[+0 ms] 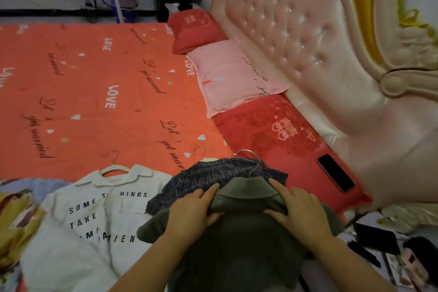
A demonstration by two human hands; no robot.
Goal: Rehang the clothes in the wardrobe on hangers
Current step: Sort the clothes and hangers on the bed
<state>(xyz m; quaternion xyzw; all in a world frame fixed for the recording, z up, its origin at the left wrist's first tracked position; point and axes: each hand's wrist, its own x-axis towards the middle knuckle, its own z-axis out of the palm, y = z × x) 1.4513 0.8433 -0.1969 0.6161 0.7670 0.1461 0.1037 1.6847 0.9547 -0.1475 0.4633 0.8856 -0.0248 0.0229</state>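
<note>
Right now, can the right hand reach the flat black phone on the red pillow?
Probably yes. The flat black phone lies uncovered on the red patterned pillow, just past the right hand, with nothing between them. That hand grips the grey-green collared coat, so it must let go first.

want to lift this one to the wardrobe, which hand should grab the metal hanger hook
Probably the right hand: its index finger lies close to the hanger hook, while the left hand pinches the green collar farther away.
</note>
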